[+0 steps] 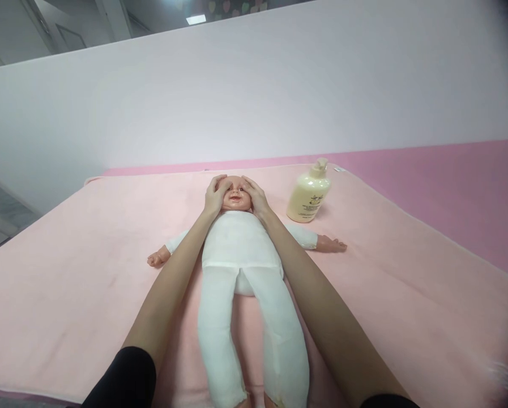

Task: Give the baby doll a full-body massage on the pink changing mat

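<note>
Pink towelling point(88, 272) covers the surface where a baby doll point(240, 249) in a white cloth body lies on its back, arms spread, head away from the camera. From the head view, the left hand point(214, 195) and right hand point(257, 197) lie open and flat against either side of the doll's face, fingers curved over brow and temples, gripping nothing. Judging by this, work on the face is under way, while trunk, arms and legs lie untouched. Just right of the head stands a cream pump bottle point(308, 195), upright, nozzle closed; how much lotion it holds cannot be told through the opaque wall.
</note>
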`<state>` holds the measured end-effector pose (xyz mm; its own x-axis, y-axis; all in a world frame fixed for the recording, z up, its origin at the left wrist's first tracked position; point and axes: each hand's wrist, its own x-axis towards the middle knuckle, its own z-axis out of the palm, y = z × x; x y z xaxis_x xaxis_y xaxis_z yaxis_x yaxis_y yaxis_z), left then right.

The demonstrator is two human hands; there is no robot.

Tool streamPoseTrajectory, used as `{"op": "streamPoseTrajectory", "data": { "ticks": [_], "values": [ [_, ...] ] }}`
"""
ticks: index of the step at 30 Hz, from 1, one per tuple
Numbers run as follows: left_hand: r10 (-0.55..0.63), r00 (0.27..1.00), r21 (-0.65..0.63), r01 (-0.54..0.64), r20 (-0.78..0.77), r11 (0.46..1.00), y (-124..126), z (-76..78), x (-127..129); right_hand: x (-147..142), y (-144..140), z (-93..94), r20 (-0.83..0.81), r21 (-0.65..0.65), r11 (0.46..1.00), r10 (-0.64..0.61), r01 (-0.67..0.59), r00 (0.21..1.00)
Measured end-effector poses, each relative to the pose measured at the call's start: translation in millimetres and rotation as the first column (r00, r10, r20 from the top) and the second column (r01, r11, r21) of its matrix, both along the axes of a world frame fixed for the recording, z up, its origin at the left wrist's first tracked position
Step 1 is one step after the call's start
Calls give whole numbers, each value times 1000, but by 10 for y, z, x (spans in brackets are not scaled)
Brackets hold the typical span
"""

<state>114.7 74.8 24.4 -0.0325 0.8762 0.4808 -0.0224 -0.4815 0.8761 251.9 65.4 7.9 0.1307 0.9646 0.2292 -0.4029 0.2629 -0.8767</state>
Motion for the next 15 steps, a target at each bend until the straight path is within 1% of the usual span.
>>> {"op": "streamPoseTrajectory", "data": {
  "ticks": [2, 6, 12, 15],
  "values": [
    [-14, 1000, -11, 15, 14, 1000, -10, 8, -3, -12, -18, 4, -2, 1, 1000, -3, 3, 1000],
    [-26, 999, -52, 28, 29, 998, -53, 40, -4, -22, -65, 26, -58, -20, 1000, 6, -7, 998],
    [-6, 999, -44, 8, 33, 999, -95, 52, 1, -43, -70, 58, -102, -60, 998, 10, -16, 995],
    [8, 1000, -39, -7, 28, 999, -98, 47, 0, -47, -59, 70, -150, -94, 995, 12, -27, 989]
  ]
}}
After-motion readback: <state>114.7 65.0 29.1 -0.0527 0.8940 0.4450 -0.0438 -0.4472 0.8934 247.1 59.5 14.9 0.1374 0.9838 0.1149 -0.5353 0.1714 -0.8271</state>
